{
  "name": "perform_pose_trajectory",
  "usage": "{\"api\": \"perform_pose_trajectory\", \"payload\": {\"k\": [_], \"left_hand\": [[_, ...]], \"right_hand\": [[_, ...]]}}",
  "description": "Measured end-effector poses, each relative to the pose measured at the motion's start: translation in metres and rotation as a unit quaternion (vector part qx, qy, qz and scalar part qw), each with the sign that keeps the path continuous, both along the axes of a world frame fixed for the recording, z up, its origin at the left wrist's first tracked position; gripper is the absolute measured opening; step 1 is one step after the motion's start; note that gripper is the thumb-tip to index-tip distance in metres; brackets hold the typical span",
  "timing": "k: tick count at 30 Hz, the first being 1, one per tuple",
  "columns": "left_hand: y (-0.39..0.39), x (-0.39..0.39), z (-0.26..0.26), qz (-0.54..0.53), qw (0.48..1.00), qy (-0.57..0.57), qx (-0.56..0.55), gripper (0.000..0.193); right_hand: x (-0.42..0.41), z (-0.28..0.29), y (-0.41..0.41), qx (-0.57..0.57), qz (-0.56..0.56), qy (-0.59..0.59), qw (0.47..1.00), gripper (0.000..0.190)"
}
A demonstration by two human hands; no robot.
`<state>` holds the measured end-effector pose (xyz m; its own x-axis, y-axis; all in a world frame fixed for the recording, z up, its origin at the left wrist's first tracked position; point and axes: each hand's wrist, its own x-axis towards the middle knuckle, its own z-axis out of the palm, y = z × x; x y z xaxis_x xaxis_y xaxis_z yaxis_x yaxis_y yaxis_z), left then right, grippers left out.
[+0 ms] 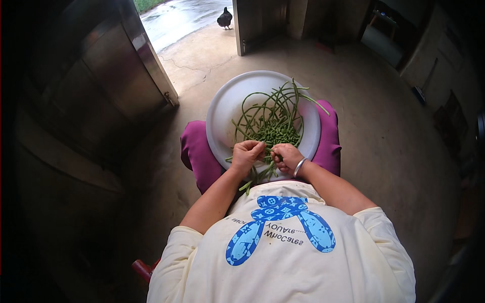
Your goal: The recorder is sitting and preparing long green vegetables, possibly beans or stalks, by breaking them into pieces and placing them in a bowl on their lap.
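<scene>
A wide white plastic basin (223, 102) rests across my lap. Inside it lies a heap of short green bean pieces (278, 133), with long whole yardlong beans (261, 108) looping over the heap and past the far right rim. Over the near part of the basin, my left hand (246, 156) pinches a green bean between thumb and forefinger. Close beside it, my right hand (287, 156) is closed around beans, its fingers partly hiding them. Below both hands, more yardlong beans (257, 177) trail over the near rim towards my shirt.
My knees in purple trousers (201, 147) flank the basin. Metal door leaves (125, 72) stand open ahead, and a black chicken (224, 18) is on the concrete outside. A red tubular part (143, 269) shows at my left side. A long-handled broom (419, 94) leans by the right wall.
</scene>
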<state>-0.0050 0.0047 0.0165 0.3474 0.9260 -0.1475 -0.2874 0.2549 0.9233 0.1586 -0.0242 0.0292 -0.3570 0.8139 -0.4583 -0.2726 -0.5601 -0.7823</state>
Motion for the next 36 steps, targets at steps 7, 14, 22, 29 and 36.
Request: {"api": "perform_pose_trajectory", "payload": {"k": [7,14,22,29,36], "left_hand": [[-0.001,0.002,-0.002,0.025,0.998,0.028,0.058,0.016],[0.002,-0.002,-0.002,0.037,0.999,-0.012,0.03,0.017],[-0.003,0.003,-0.001,0.013,0.995,0.027,0.09,0.013],[-0.002,0.001,0.003,0.022,0.999,-0.009,0.031,0.014],[0.004,-0.001,-0.005,0.074,0.995,-0.054,-0.038,0.013]], "right_hand": [[-0.008,-0.001,-0.004,-0.027,-0.105,0.039,0.993,0.015],[0.0,0.011,-0.006,-0.037,0.009,0.08,0.996,0.015],[-0.006,0.0,-0.001,-0.031,-0.075,-0.009,0.997,0.01],[0.004,0.006,-0.002,-0.077,-0.001,0.123,0.989,0.011],[0.004,0.001,-0.001,-0.056,-0.097,0.171,0.979,0.012]]}}
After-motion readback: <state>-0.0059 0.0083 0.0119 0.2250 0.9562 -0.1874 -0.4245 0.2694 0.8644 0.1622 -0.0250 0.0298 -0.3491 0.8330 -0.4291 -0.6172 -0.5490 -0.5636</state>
